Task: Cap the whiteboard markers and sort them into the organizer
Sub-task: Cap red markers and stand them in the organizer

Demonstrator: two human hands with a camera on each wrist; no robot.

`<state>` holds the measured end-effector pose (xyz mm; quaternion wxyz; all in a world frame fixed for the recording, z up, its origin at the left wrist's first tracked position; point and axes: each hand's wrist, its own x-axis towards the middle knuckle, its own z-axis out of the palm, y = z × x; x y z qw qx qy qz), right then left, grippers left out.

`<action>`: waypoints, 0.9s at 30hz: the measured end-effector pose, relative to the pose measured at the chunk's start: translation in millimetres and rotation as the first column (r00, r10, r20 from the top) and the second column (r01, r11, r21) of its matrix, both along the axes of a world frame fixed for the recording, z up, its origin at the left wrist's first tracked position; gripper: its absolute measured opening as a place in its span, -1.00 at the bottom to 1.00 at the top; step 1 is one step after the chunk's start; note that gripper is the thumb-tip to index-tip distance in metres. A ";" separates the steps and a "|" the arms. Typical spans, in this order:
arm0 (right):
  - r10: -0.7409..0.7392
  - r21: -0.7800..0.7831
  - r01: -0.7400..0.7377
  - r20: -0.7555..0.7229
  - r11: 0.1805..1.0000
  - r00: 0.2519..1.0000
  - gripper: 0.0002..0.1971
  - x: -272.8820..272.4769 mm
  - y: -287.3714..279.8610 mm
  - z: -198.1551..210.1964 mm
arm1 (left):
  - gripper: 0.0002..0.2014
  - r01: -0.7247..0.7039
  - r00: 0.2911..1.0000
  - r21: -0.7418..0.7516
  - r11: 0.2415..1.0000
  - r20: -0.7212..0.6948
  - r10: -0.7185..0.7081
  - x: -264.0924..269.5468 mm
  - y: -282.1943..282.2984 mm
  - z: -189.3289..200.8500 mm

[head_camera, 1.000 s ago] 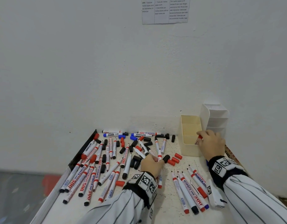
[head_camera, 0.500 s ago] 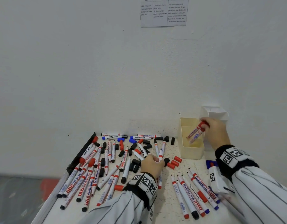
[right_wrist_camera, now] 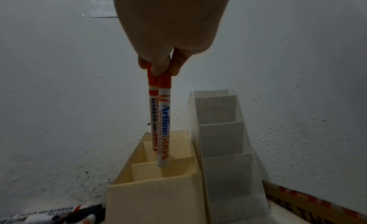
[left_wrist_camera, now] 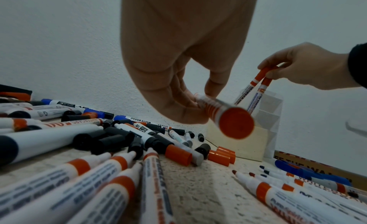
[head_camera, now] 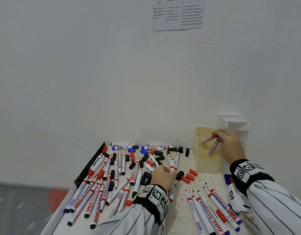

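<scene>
A single red-ended marker (left_wrist_camera: 222, 111) is pinched in the left hand (head_camera: 163, 176) above the scattered markers (head_camera: 98, 189) on the counter (head_camera: 180, 211). Two red-capped markers (right_wrist_camera: 160, 117) are pinched by their caps in the right hand (head_camera: 228, 143), their lower ends inside the cream organizer (head_camera: 207, 165).

White red-capped marker barrel (right_wrist_camera: 164, 127): "Artline 500A". Its twin behind (right_wrist_camera: 152, 116): "MARKER". Blue-capped white marker (head_camera: 154, 147) by wall: "WHITEBOARD". Table markers (head_camera: 223, 203): "WHITEBOARD MARKER 500". Wall sheet (head_camera: 178, 13): print illegible.

My three cameras
Head looks down over the counter (head_camera: 180, 217); wrists look close along each hand, sharing the cream organizer (left_wrist_camera: 238, 145).
</scene>
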<state>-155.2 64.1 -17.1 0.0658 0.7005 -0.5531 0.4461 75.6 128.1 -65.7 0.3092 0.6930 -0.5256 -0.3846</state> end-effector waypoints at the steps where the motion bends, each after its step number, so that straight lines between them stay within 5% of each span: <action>1: -0.004 -0.018 0.003 -0.006 1.000 1.000 -0.72 -1.7 -2.2 -0.5 | -0.84 0.000 1.000 -0.006 1.000 -0.003 0.000 1.0 -1.6 -1.0; 16: 0.012 -0.176 -0.040 -0.160 0.984 0.987 -0.71 -9.9 -7.7 4.0 | -0.78 0.006 1.000 -0.043 0.999 -0.012 -0.006 1.5 -2.6 -1.5; 23: 0.072 -0.093 -0.087 -0.161 0.992 0.984 -0.75 -16.5 -7.7 -2.9 | -0.80 0.009 0.999 -0.041 0.999 -0.031 -0.010 0.9 -0.6 1.1; 27: 0.020 0.081 -0.013 -0.086 0.997 0.996 -0.73 -21.6 -14.1 -15.6 | -0.80 0.007 0.998 -0.040 0.999 -0.055 -0.010 -0.5 1.3 3.7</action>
